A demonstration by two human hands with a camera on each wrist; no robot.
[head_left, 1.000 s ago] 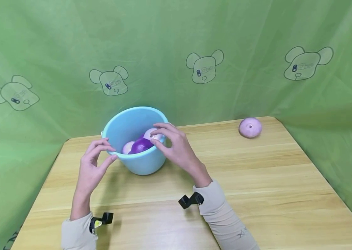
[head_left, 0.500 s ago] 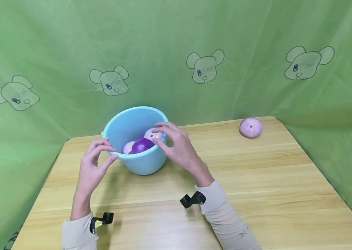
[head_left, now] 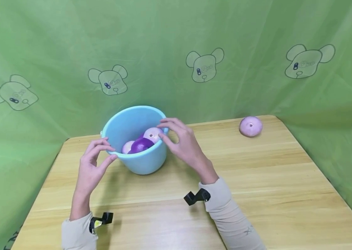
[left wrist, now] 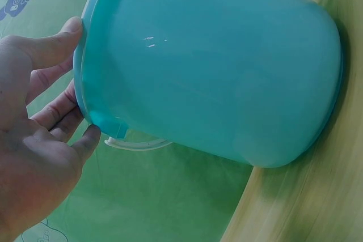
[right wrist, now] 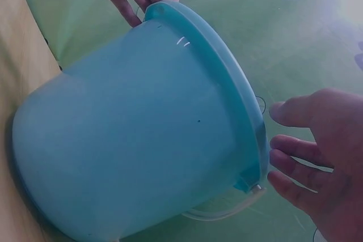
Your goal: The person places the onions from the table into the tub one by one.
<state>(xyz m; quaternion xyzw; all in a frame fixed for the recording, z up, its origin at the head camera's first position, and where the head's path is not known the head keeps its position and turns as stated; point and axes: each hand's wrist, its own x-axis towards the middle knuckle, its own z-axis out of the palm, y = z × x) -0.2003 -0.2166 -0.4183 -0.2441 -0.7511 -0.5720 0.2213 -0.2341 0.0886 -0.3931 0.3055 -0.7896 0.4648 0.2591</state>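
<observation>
A light-blue bucket (head_left: 143, 161) stands on the table. My left hand (head_left: 91, 168) holds its near left rim between thumb and fingertips. Inside lie a glossy dark purple rounded piece (head_left: 141, 145) and a pale lilac round piece (head_left: 152, 134) with a small dark hole. Another pale lilac piece (head_left: 128, 147) lies at the left, partly hidden. My right hand (head_left: 186, 144) is at the right rim, fingers loosely bent, close to the lilac piece. In the right wrist view, the right fingertips (right wrist: 278, 140) stand beside the rim with nothing between them.
A further lilac round piece (head_left: 251, 126) with a hole on top sits at the table's back right. Behind the wooden table (head_left: 257, 194) hangs a green curtain (head_left: 157, 38) with printed bear heads. The bucket's white handle (left wrist: 139, 144) hangs at its far side.
My right hand has drawn away from the lilac piece in the bucket, slightly right and up to the rim. The left hand has stayed at the left rim.
</observation>
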